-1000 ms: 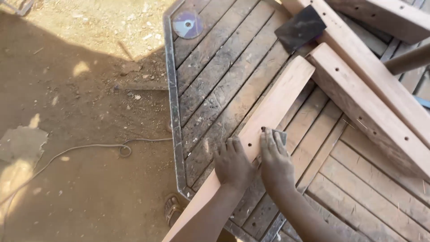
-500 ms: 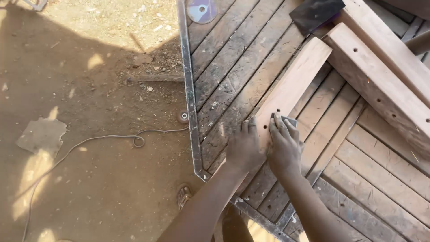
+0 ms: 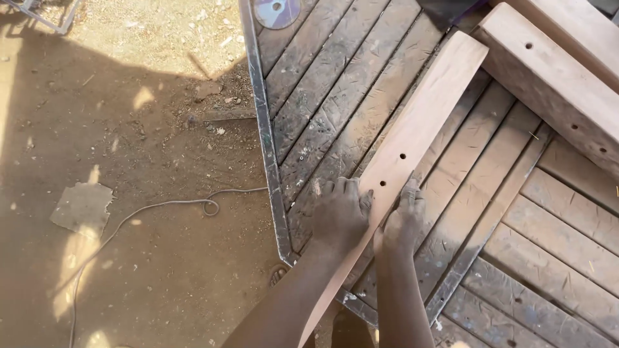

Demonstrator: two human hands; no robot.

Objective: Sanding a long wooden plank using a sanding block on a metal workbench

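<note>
A long pale wooden plank (image 3: pixel 419 122) with small drilled holes lies slantwise on a slatted wooden bench top (image 3: pixel 335 84). My left hand (image 3: pixel 338 216) grips the plank's left edge, fingers curled over it. My right hand (image 3: pixel 403 219) presses on the plank's right edge. A small grey pad barely shows under its fingertips. Both forearms come up from the bottom of the view and hide the plank's near end.
Two thick drilled timber beams (image 3: pixel 554 84) lie at the upper right, close to the plank's far end. A round disc (image 3: pixel 277 11) sits at the bench's top edge. A metal frame rail (image 3: pixel 264 129) borders the bench. On the dirt ground lie a thin cable (image 3: pixel 161 206) and a flat scrap (image 3: pixel 80 206).
Both hands have slid a little along the plank toward its near end, and the view has shifted so that more of the plank's far end shows. The grey pad shows less.
</note>
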